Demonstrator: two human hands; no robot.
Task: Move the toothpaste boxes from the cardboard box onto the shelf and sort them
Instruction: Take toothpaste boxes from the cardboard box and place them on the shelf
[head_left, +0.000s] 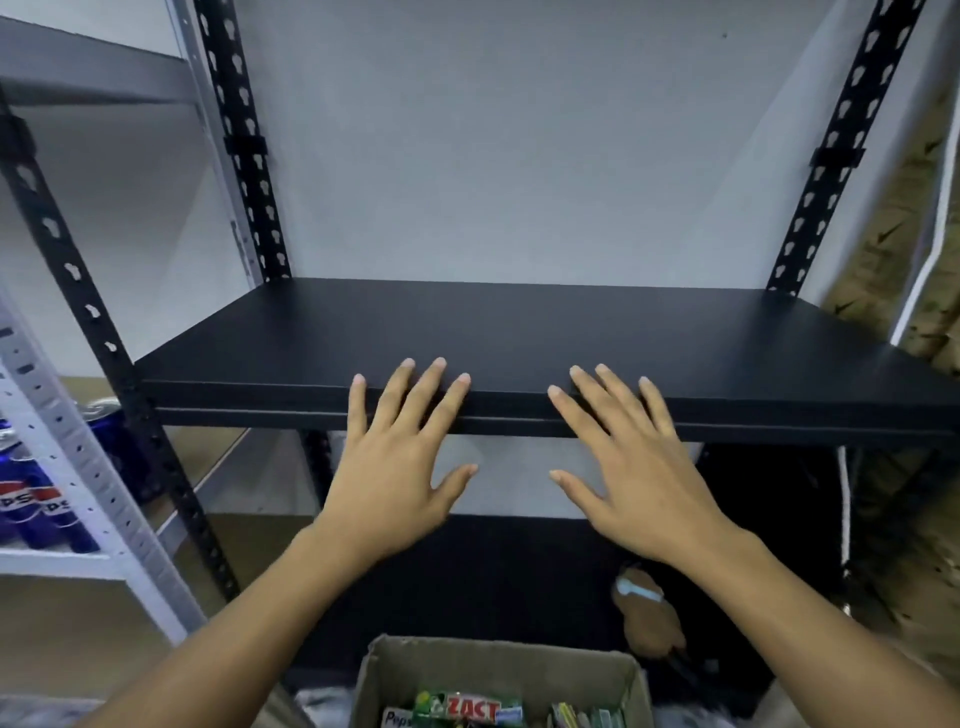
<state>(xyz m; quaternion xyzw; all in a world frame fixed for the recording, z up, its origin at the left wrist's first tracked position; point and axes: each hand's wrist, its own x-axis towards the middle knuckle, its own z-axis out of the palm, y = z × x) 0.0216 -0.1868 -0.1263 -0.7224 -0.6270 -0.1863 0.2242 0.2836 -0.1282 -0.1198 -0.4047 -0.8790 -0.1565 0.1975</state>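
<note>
Toothpaste boxes (467, 709) inside cardboard box (498, 662), black shelf (519, 332)

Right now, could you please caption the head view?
Left hand, right hand open at black shelf; toothpaste boxes in cardboard box.

toothpaste boxes (457, 709) in cardboard box (498, 662) (below shelf (519, 322))

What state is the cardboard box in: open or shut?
Open: the cardboard box has no cover on top, and toothpaste boxes show inside.
</note>
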